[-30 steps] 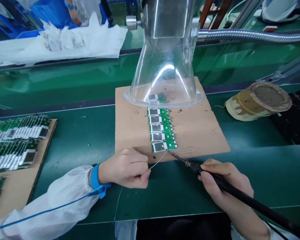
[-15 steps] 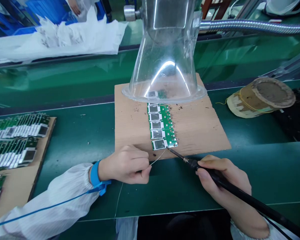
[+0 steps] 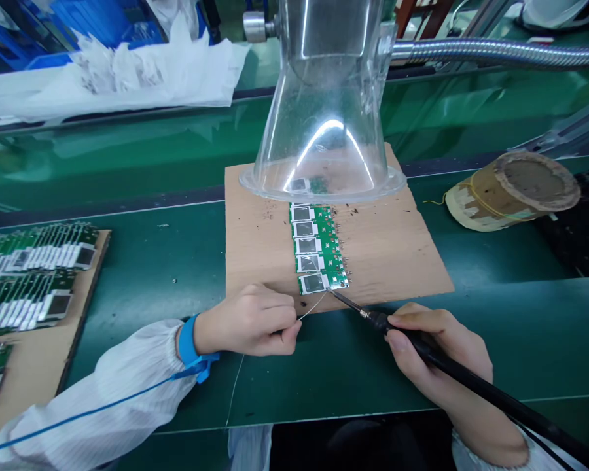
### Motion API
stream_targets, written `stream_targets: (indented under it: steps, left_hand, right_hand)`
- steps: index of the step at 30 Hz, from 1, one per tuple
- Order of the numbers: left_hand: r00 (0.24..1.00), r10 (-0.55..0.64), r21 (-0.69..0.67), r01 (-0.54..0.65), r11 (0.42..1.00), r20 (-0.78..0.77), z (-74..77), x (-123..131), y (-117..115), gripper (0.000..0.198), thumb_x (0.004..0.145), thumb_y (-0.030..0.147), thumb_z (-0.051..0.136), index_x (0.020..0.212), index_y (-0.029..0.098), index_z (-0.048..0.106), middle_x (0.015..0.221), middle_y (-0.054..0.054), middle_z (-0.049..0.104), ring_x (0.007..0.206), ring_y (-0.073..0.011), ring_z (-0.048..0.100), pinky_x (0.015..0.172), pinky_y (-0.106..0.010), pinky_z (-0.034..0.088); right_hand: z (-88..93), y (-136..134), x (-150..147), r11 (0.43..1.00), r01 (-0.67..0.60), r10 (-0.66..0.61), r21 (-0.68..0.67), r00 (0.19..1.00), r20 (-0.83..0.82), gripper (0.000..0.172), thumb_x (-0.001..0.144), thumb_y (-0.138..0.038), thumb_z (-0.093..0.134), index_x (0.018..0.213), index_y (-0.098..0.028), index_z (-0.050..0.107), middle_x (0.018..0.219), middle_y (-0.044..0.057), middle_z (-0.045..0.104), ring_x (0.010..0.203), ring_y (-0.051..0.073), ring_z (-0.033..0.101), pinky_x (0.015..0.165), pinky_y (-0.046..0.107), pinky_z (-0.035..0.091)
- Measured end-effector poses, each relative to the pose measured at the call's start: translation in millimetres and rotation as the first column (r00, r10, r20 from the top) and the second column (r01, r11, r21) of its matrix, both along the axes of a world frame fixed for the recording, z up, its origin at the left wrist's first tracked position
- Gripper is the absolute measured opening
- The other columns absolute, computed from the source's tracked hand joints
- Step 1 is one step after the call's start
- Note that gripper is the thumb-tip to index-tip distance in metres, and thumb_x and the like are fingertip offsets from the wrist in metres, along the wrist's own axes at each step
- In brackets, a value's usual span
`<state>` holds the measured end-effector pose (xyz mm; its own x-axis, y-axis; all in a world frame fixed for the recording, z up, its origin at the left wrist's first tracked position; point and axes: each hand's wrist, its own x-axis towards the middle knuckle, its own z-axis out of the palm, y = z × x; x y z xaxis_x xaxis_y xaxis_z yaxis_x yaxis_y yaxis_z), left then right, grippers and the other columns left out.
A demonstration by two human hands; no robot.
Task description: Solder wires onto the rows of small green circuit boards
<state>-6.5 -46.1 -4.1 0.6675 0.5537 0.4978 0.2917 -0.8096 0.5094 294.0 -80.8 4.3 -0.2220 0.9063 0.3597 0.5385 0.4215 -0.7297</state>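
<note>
My left hand [image 3: 255, 322], with a blue wrist strap [image 3: 188, 340] above it, pinches a thin solder wire [image 3: 314, 307]. The wire reaches the lower edge of the nearest circuit board [image 3: 314, 283]. In my right hand [image 3: 436, 350] is a black soldering iron [image 3: 380, 320], and its tip meets that same board close to the wire's end. Several green boards with small grey screens form a column on a cardboard sheet [image 3: 383, 255]. The farthest ones show through the clear hood.
Above the cardboard hangs a clear fume hood [image 3: 324, 131] with a metal flexible arm [image 3: 495, 52]. More circuit boards [image 3: 34, 261] lie on another cardboard [image 3: 81, 307] at the left. A taped roll [image 3: 515, 190] stands at the right, and white sheeting [image 3: 177, 72] lies beyond the partition.
My left hand has moved slightly right and up with the wire. My right hand and the iron have barely moved. A person's hand at the top left has gone out of view.
</note>
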Motion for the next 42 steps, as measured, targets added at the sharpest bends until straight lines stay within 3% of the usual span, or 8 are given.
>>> stream_targets:
  steps: [7,11,14,18,21,25,30,42]
  left_hand:
    - [1.000,-0.017,-0.019,0.017,1.000,0.015,-1.3,-1.4,-0.9,0.034,0.096,0.007,0.054,0.073,0.024,0.037,0.057,0.009,0.039,0.049,-0.0113,0.032,0.046,-0.031,0.028]
    - [1.000,-0.014,-0.001,0.014,1.000,0.014,-1.5,-1.1,-0.8,0.034,0.099,0.008,0.053,0.074,0.024,0.037,0.057,0.009,0.041,0.048,-0.0111,0.034,0.046,-0.031,0.028]
    - [0.999,0.011,0.010,-0.012,1.000,0.034,-1.2,-2.1,-1.4,0.031,0.102,0.012,0.053,0.076,0.024,0.041,0.058,0.009,0.044,0.048,-0.0108,0.038,0.047,-0.030,0.029]
    - [0.974,0.225,-0.034,-0.224,0.974,0.016,0.2,-2.9,-0.9,0.020,0.108,0.016,0.051,0.089,0.022,0.053,0.069,0.005,0.061,0.056,-0.0105,0.057,0.051,-0.024,0.042]
    - [0.951,0.306,-0.110,-0.309,0.945,-0.043,-0.2,-1.3,1.2,0.016,0.110,0.015,0.046,0.101,0.021,0.057,0.098,-0.004,0.079,0.089,-0.0161,0.078,0.072,-0.026,0.059]
    - [0.958,0.267,-0.162,-0.282,0.946,-0.103,-2.6,1.5,2.8,0.016,0.112,0.017,0.046,0.100,0.021,0.055,0.124,-0.010,0.079,0.116,-0.0228,0.079,0.078,-0.030,0.065]
    - [0.973,0.194,-0.114,-0.209,0.971,-0.127,-1.3,4.1,0.3,0.015,0.113,0.017,0.046,0.102,0.021,0.055,0.115,-0.010,0.081,0.128,-0.0250,0.074,0.074,-0.029,0.065]
    - [0.992,0.112,-0.200,-0.120,0.973,-0.052,-0.1,6.5,-2.9,0.012,0.108,0.013,0.051,0.104,0.019,0.060,0.121,-0.007,0.081,0.112,-0.0203,0.080,0.086,-0.034,0.068]
  right_hand:
    - [-3.2,-0.3,2.1,0.997,0.014,-0.008,0.073,0.996,-0.089,0.010,0.094,-0.019,0.074,0.095,-0.024,0.066,0.082,0.000,0.073,0.069,0.015,0.073,0.061,0.024,0.059]
    - [-4.0,-0.9,2.0,0.998,0.005,-0.002,0.060,0.999,-0.052,0.009,0.094,-0.019,0.073,0.094,-0.024,0.066,0.082,-0.001,0.073,0.070,0.015,0.073,0.062,0.024,0.059]
    - [-10.0,-2.9,4.8,0.999,0.019,-0.012,0.049,0.991,-0.131,0.010,0.093,-0.017,0.074,0.098,-0.024,0.068,0.083,0.000,0.072,0.069,0.016,0.072,0.063,0.026,0.059]
    - [-21.5,-4.4,8.3,0.989,0.146,-0.133,0.020,0.941,-0.311,0.012,0.093,-0.016,0.077,0.101,-0.022,0.071,0.085,0.001,0.069,0.069,0.016,0.071,0.061,0.029,0.058]
    - [-24.9,-2.8,7.5,0.978,0.206,-0.181,0.027,0.909,-0.376,0.009,0.094,-0.017,0.076,0.099,-0.020,0.070,0.082,0.000,0.069,0.063,0.015,0.069,0.055,0.029,0.055]
    - [-25.5,-2.2,7.1,0.966,0.259,-0.241,-0.009,0.881,-0.407,0.008,0.096,-0.023,0.077,0.099,-0.020,0.070,0.081,0.000,0.069,0.061,0.015,0.068,0.054,0.030,0.055]
    - [-26.5,-4.7,8.9,0.954,0.297,-0.291,-0.048,0.871,-0.396,0.010,0.096,-0.026,0.079,0.099,-0.020,0.071,0.086,0.002,0.070,0.063,0.015,0.069,0.053,0.031,0.054]
    - [-25.3,-1.6,8.8,0.948,0.312,-0.309,-0.064,0.854,-0.418,0.010,0.097,-0.027,0.078,0.099,-0.021,0.071,0.084,0.002,0.070,0.061,0.015,0.069,0.053,0.028,0.057]
